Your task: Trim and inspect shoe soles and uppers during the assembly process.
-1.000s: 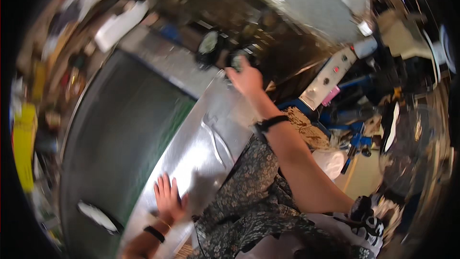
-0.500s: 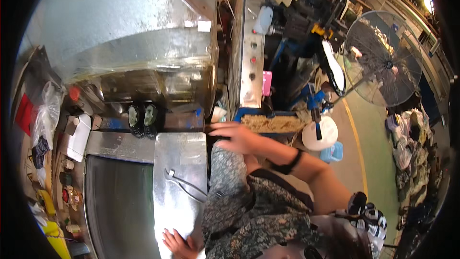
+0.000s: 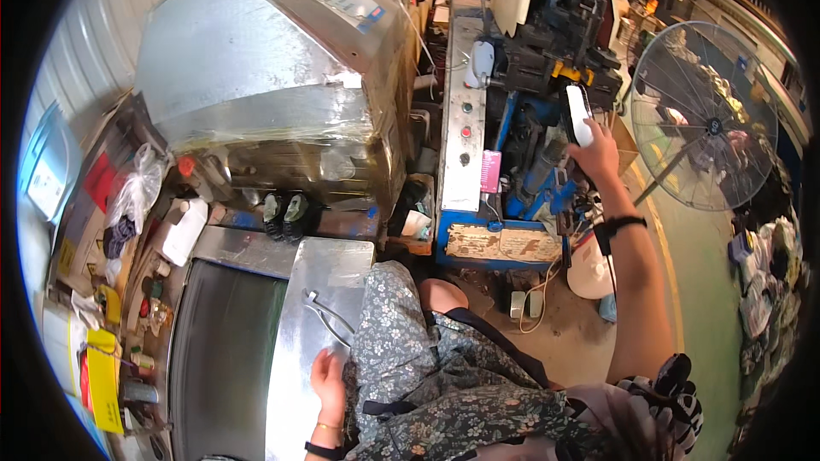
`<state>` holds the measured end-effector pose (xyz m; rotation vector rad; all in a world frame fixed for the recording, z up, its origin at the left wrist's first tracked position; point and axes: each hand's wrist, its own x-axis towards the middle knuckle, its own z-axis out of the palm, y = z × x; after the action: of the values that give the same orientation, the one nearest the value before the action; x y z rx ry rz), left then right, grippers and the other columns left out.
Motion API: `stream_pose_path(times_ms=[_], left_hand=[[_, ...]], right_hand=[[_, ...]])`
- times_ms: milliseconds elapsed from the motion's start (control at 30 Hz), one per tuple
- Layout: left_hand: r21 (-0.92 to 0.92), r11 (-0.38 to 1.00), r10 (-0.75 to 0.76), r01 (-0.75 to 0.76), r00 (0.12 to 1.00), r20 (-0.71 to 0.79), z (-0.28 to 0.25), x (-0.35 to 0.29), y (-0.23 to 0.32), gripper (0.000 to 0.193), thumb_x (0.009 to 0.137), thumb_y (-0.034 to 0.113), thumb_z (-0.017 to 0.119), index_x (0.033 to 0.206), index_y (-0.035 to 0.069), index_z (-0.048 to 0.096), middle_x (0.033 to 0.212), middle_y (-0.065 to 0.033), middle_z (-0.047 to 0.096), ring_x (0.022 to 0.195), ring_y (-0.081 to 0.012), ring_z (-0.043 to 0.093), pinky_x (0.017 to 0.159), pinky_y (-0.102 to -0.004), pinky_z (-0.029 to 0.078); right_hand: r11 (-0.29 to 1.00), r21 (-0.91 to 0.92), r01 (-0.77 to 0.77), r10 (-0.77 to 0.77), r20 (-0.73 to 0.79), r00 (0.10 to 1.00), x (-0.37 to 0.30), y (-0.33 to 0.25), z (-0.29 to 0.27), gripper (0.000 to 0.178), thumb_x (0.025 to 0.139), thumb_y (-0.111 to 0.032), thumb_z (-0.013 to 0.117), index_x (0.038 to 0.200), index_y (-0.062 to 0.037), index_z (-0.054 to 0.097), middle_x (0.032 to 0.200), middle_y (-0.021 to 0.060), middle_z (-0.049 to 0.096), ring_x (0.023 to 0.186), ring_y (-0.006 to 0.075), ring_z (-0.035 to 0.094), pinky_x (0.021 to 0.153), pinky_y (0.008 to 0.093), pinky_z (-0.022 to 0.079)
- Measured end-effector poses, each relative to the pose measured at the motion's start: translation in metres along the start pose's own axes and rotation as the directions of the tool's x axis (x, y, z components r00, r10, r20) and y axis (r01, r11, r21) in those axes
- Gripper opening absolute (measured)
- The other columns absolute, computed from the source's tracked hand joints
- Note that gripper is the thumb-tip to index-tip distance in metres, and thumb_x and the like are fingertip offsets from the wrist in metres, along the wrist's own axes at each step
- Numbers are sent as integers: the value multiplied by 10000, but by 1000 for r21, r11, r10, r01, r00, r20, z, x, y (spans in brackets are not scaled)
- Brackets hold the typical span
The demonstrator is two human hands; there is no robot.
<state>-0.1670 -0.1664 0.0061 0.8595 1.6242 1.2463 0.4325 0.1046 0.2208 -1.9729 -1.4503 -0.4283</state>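
My right hand [image 3: 595, 154] reaches out to the machine and its fingers close around the near end of a dark shoe with a white sole [image 3: 579, 113], sole upward. The shoe's far end lies by the machine's yellow part. My left hand [image 3: 328, 376] is over the metal tabletop [image 3: 335, 260] beside my lap, fingers loosely apart and nothing seen in them. Just beyond it lie metal pincers [image 3: 327, 314], their handle ends near my fingertips.
A dark conveyor belt [image 3: 224, 358] runs left of the tabletop. Behind it, two dark shoes [image 3: 286, 215] stand below a large metal housing [image 3: 248, 26]. A blue-framed machine [image 3: 504, 243] is ahead, and a caged fan [image 3: 705, 115] stands at the right.
My right hand has gone from above my lap out to the white-soled shoe and taken hold of it. My left hand has risen from the tabletop's near end toward the pincers. The view has shifted.
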Motion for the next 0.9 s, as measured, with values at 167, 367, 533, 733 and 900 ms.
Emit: stream_pose_path(times_ms=[167, 367, 533, 733, 900], left_hand=[[-228, 965, 219, -130, 879, 424, 113, -8, 92, 353, 980, 131, 568, 1293, -29, 528, 1237, -93, 604, 1126, -137, 570, 978, -272, 451], [-698, 643, 3, 315, 910, 414, 124, 6, 131, 700, 1005, 579, 272, 1409, 29, 428, 1252, -132, 600, 1114, -240, 602, 991, -359, 467], [339, 934, -70, -114, 871, 486, 42, -32, 104, 698, 982, 475, 466, 1475, 31, 247, 1301, -207, 558, 1171, -311, 576, 968, -375, 455], [226, 959, 29, -170, 854, 520, -43, -57, 50, 807, 846, 196, 742, 1469, -17, 275, 1419, -215, 454, 1315, -277, 442, 1080, -370, 349], [942, 246, 510, 229, 796, -327, -222, -37, -18, 659, 801, 335, 728, 1317, 2, 488, 1312, -274, 486, 1229, -461, 431, 1070, -557, 321]], right_hand=[[727, 677, 119, -134, -30, 990, -127, -89, -32, 838, 607, -169, 795, 1336, -2, 416, 1254, 157, 514, 1160, 254, 511, 992, 368, 411], [306, 952, -12, -694, 232, 682, -287, -199, -22, 1121, 766, -618, 697, 1503, 12, 133, 1473, 193, 362, 1278, 321, 456, 1081, 435, 341], [216, 138, -967, -765, 639, -80, -315, -203, -1, 790, 910, -459, 626, 1472, -24, 281, 1349, 132, 495, 1200, 252, 528, 989, 435, 448], [92, -77, -993, -598, 793, -117, -348, -181, 8, 533, 904, -255, 495, 1336, 57, 476, 1302, 153, 577, 1167, 240, 566, 1018, 358, 418], [-476, 136, -869, -338, 883, 324, -329, -217, 45, 399, 911, -304, 572, 1239, -79, 543, 1196, 118, 587, 1157, 356, 549, 919, 638, 462]])
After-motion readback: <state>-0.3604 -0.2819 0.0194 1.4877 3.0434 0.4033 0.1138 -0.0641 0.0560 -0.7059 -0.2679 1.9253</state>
